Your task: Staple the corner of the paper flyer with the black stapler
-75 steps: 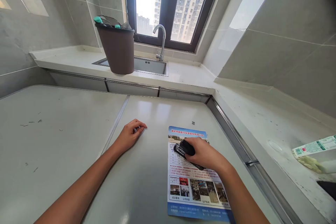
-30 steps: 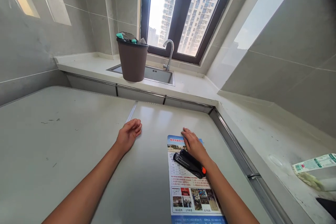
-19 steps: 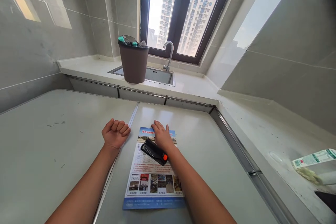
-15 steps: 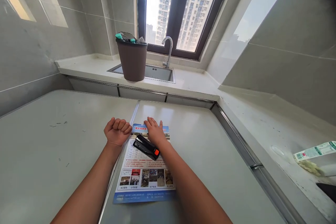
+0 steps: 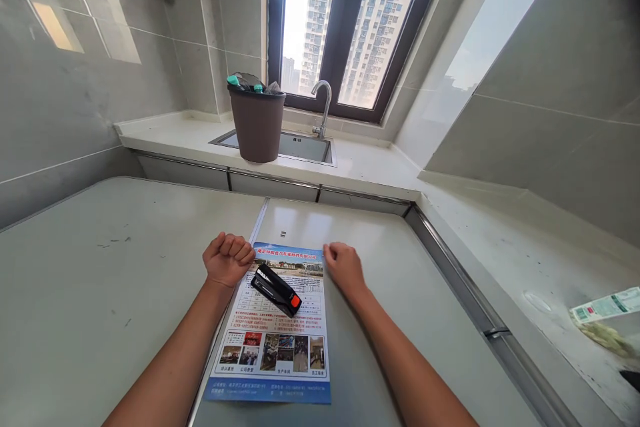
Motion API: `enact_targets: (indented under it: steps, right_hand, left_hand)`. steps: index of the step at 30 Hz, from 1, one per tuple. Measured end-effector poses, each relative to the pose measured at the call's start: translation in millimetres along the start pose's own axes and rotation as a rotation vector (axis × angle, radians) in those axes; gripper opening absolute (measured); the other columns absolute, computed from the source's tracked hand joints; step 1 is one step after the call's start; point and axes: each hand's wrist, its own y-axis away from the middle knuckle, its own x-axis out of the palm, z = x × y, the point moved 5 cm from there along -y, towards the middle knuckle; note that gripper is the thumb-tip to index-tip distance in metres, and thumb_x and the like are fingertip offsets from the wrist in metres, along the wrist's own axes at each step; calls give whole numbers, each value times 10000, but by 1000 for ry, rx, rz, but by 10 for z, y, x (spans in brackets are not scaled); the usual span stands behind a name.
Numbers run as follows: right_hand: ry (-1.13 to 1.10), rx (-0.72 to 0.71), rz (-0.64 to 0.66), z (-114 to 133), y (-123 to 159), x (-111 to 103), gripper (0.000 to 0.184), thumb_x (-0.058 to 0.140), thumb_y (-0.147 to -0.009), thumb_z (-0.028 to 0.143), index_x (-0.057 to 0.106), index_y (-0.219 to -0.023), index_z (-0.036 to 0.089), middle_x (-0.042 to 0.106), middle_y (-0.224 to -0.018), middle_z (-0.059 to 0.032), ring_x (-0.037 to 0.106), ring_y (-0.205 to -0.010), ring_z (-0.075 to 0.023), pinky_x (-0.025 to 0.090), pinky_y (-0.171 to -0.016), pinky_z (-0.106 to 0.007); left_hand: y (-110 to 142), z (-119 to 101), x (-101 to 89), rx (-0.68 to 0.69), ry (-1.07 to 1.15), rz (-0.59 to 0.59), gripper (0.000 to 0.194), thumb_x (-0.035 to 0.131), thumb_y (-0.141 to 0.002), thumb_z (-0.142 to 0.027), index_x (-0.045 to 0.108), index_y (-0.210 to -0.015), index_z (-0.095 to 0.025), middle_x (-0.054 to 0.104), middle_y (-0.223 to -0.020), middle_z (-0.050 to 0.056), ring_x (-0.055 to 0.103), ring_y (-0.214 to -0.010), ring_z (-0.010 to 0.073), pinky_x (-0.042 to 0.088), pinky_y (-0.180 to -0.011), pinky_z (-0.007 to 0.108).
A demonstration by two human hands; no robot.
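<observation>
A printed flyer [image 5: 273, 347] with a blue border lies flat on the grey table [image 5: 100, 293] in front of me. A black stapler [image 5: 276, 289] with an orange end rests across the flyer's upper half. My left hand [image 5: 227, 259] is curled into a fist at the flyer's top left corner, with nothing visible in it. My right hand [image 5: 343, 265] rests at the flyer's top right corner, fingers curled and touching the paper's edge. A small staple [image 5: 283, 234] lies on the table just beyond the flyer.
A brown bin [image 5: 257, 121] with rubbish stands on the white counter by the sink [image 5: 300, 147] and tap [image 5: 323, 107] under the window. A metal rail [image 5: 465, 300] edges the table on the right. A green-and-white packet [image 5: 605, 305] lies on the right counter.
My right hand let go of the stapler, slid the flyer with the stapler leftwards, then moved to the flyer's right corner. My left hand closed into a fist.
</observation>
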Motion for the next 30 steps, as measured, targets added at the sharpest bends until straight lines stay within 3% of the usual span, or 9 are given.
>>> enact_targets:
  steps: [2, 5, 9, 24, 27, 30]
  right_hand:
    - [63, 82, 2, -515, 95, -190, 414, 442, -998, 348, 667, -683, 199, 673, -697, -55, 587, -657, -174, 336, -618, -258]
    - [156, 208, -20, -1205, 246, -456, 375, 465, -970, 319, 702, -705, 197, 708, -750, -96, 614, -671, -195, 308, -601, -271]
    - [267, 332, -10, -1680, 362, -581, 415, 419, -984, 327, 761, -781, 207, 730, -803, -134, 645, -693, -227, 323, -604, -293]
    - [270, 279, -56, -1758, 340, -473, 389, 412, -979, 271, 695, -721, 202, 707, -780, -104, 601, -649, -198, 262, -574, -299]
    - [194, 167, -82, -1658, 340, -452, 405, 426, -1006, 345, 625, -681, 207, 664, -747, -63, 555, -643, -176, 277, -587, -292]
    - [-69, -19, -164, -1333, 338, -449, 460, 442, -1021, 436, 518, -627, 212, 565, -668, -22, 485, -623, -166, 321, -622, -295]
  left_hand:
    - [-4, 8, 9, -1, 10, 9, 747, 528, -913, -598, 28, -543, -184, -68, -561, -60, 23, -414, 100, 168, -386, 263]
    - [-4, 14, 15, 2, 50, 7, 723, 523, -930, -558, 37, -544, -186, -62, -568, -60, 18, -429, 102, 156, -386, 267]
    - [6, 23, 19, -11, 158, -8, 677, 521, -932, -478, 46, -550, -184, -55, -567, -53, -2, -459, 112, 120, -390, 288]
    - [-8, 54, 77, -69, 350, 45, 650, 618, -853, -342, 78, -524, -193, -35, -542, -54, -7, -458, 112, 122, -397, 297]
    - [-14, 59, 83, -84, 369, 58, 648, 634, -837, -327, 82, -525, -195, -28, -538, -56, -3, -459, 111, 125, -401, 298]
    - [-15, 68, 102, -114, 394, 78, 648, 650, -818, -309, 86, -520, -197, -20, -530, -58, 6, -458, 109, 124, -407, 300]
